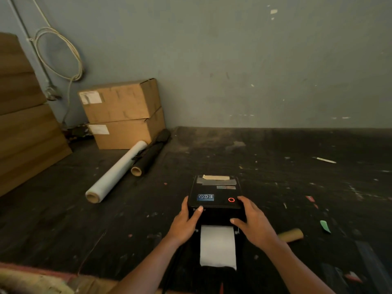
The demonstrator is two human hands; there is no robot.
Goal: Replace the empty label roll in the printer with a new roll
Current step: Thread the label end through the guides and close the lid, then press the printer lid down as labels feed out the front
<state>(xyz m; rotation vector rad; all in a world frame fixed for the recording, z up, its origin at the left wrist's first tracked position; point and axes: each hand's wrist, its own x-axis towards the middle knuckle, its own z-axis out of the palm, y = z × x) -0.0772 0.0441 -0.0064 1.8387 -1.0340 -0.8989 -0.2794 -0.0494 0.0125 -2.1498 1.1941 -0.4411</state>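
Gripping printer (214, 193) sides, left hand (186, 222), right hand (254, 224), forearms extended

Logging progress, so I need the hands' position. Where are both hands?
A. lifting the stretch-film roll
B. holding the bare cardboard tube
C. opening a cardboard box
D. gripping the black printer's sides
D: the left hand and right hand grip opposite sides of the printer, thumbs on its near face.

Lettering on the printer (215, 193) front is partly covered by the left grip (186, 219). The cardboard core (293, 234) is partly hidden behind the right wrist (273, 240). Carton labels (90, 97) are too small to read. The cardboard stack (25, 134) runs past the left edge.
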